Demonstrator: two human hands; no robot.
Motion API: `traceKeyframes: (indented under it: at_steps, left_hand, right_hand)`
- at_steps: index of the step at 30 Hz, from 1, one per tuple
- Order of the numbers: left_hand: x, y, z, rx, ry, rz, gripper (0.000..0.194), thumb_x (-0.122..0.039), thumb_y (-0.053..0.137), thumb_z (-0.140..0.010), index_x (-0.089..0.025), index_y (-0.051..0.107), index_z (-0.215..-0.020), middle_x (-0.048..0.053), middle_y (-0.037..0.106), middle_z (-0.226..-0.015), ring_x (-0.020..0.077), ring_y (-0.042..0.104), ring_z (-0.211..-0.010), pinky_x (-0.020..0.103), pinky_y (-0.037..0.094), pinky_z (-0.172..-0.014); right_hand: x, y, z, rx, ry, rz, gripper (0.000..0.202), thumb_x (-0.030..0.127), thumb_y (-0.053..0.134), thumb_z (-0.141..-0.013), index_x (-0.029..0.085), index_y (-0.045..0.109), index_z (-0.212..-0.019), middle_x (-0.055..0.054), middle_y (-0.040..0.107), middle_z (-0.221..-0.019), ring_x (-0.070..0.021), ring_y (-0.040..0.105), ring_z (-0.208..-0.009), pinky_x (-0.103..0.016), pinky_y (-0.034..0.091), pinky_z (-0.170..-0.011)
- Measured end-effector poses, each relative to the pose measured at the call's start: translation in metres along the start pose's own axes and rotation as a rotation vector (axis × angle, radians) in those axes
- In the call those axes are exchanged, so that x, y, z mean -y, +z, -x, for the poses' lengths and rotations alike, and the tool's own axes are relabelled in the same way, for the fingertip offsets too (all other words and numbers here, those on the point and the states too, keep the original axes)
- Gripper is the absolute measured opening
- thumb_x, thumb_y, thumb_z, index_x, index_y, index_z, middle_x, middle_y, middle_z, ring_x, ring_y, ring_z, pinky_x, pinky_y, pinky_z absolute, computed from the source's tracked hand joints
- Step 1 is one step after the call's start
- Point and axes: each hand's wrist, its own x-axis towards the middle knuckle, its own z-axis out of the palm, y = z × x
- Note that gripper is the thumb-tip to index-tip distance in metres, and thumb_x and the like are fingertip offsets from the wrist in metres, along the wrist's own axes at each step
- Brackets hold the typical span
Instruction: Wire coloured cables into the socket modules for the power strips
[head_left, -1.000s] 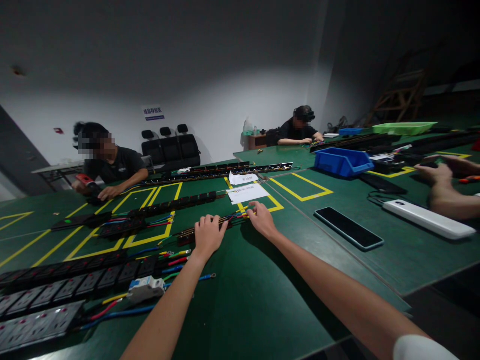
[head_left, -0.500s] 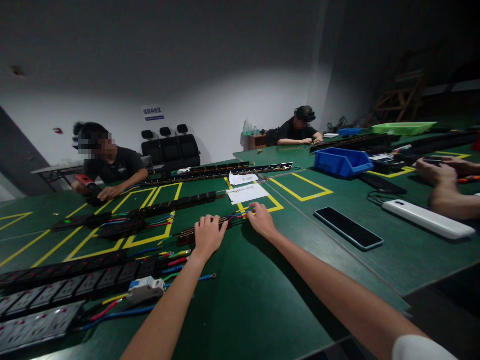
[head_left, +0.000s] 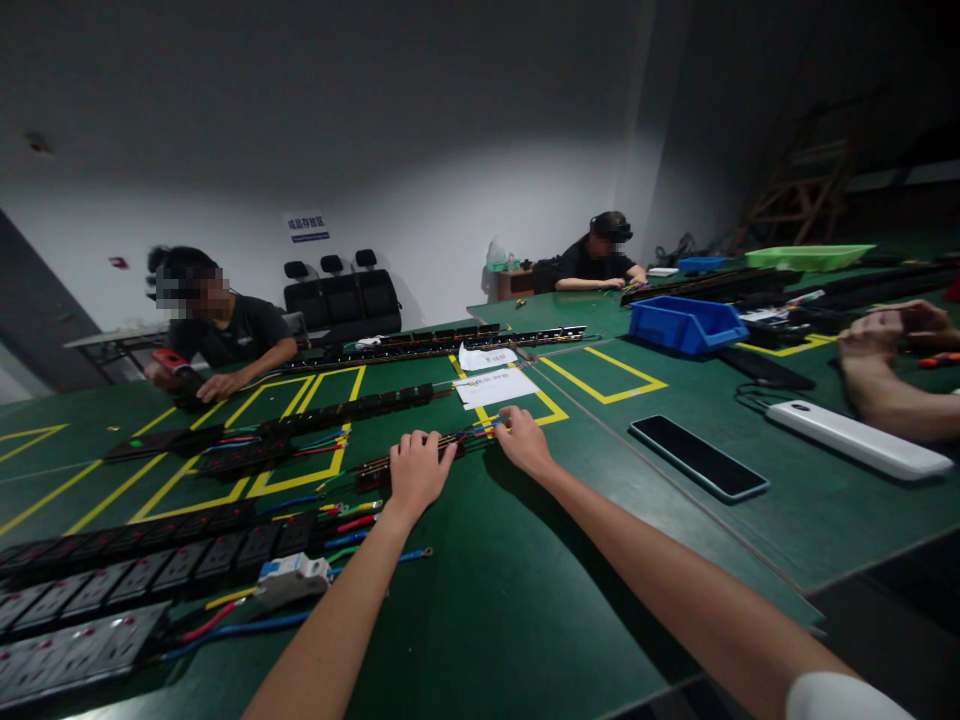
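Observation:
My left hand [head_left: 420, 468] lies over a short dark strip [head_left: 371, 474] with brass-coloured bars, its fingers curled down across it. Coloured wires [head_left: 474, 433] run out from the strip's right end. At the tips of those wires my right hand [head_left: 523, 438] is closed in a pinch; the exact wire end between the fingers is hidden. Just beyond my hands, white paper sheets [head_left: 496, 388] with printed characters rest on the green table [head_left: 480, 600]. Left of my forearm are socket strips [head_left: 150, 578] with loose wire leads and a white-and-blue breaker [head_left: 296, 570].
On the right are a phone [head_left: 697, 458], a white power bank [head_left: 859, 440], a blue bin [head_left: 684, 325] and a co-worker's hands [head_left: 877, 350]. A person [head_left: 232, 330] at the left holds a red tool. Another person [head_left: 600, 262] sits at the far side.
My two hands stay in the same place on the strip and wires. At the right edge, the co-worker's hands have shifted, and the dark object in them no longer shows.

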Motion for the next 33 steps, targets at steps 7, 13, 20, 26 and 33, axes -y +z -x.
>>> traceKeyframes:
  at_steps: [7, 13, 20, 26, 33]
  left_hand:
    - [-0.0010, 0.0004, 0.0001, 0.007, -0.019, -0.008, 0.044, -0.053, 0.036, -0.101, -0.022, 0.065, -0.112, 0.013, 0.063, -0.114, 0.0286, 0.053, -0.106, 0.041, 0.039, -0.088]
    - [0.0005, 0.0015, -0.0003, 0.000, -0.003, -0.008, 0.046, -0.054, 0.034, -0.101, -0.022, 0.065, -0.112, 0.013, 0.063, -0.114, 0.0281, 0.053, -0.105, 0.040, 0.040, -0.086]
    - [0.0012, 0.0018, -0.0001, -0.009, 0.007, -0.013, 0.047, -0.054, 0.034, -0.101, -0.021, 0.065, -0.111, 0.013, 0.063, -0.112, 0.0280, 0.054, -0.104, 0.039, 0.040, -0.085]
    - [0.0018, 0.0020, -0.0003, -0.007, 0.005, -0.016, 0.047, -0.055, 0.033, -0.101, -0.021, 0.065, -0.112, 0.012, 0.063, -0.113, 0.0278, 0.054, -0.104, 0.040, 0.039, -0.085]
    - [0.0012, 0.0021, 0.0002, -0.009, 0.004, -0.026, 0.046, -0.054, 0.035, -0.101, -0.021, 0.065, -0.111, 0.012, 0.063, -0.112, 0.0278, 0.054, -0.103, 0.039, 0.039, -0.084]
  right_hand:
    - [-0.0023, 0.0029, -0.0011, -0.002, -0.007, -0.001, 0.034, 0.026, 0.051, -0.092, 0.015, 0.062, -0.122, -0.011, 0.065, -0.111, -0.0223, 0.063, -0.098, -0.029, 0.044, -0.085]
    - [-0.0028, 0.0034, -0.0016, 0.000, -0.005, -0.008, 0.034, 0.026, 0.050, -0.091, 0.015, 0.062, -0.122, -0.012, 0.065, -0.112, -0.0225, 0.063, -0.098, -0.030, 0.044, -0.085]
    - [-0.0017, 0.0015, -0.0012, 0.006, 0.001, -0.004, 0.033, 0.027, 0.050, -0.092, 0.016, 0.062, -0.121, -0.012, 0.065, -0.112, -0.0216, 0.063, -0.098, -0.028, 0.044, -0.084]
    - [-0.0014, 0.0010, -0.0004, 0.007, -0.003, -0.008, 0.034, 0.027, 0.050, -0.092, 0.015, 0.063, -0.121, -0.012, 0.065, -0.112, -0.0221, 0.063, -0.097, -0.029, 0.044, -0.083]
    - [-0.0005, 0.0015, -0.0009, 0.009, -0.001, 0.011, 0.034, 0.026, 0.050, -0.092, 0.014, 0.062, -0.122, -0.012, 0.065, -0.110, -0.0220, 0.062, -0.097, -0.029, 0.043, -0.083]
